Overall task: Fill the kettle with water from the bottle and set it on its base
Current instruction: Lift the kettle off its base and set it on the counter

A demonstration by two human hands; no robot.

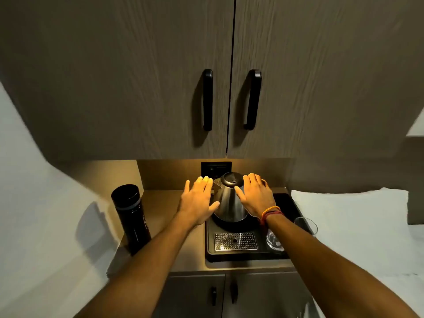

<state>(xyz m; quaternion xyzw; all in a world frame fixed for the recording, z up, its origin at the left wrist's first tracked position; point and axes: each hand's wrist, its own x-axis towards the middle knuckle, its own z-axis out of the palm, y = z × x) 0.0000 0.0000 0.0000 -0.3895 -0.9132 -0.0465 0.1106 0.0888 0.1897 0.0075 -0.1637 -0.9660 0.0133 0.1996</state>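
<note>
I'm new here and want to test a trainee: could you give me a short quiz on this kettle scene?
1. True or false: the kettle sits on its base.
2. Which stands left of the kettle? A) bottle B) glass C) spoon
3. What state are the left hand and right hand in?

Key: 1 true; 2 A; 3 open, fingers spread, either side of the kettle, gripping nothing.

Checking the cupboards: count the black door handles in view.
4. Two long upper handles, left and right, flank the wall cupboard's seam; two small lower handles, left and right, sit under the counter. None appear hidden.
</note>
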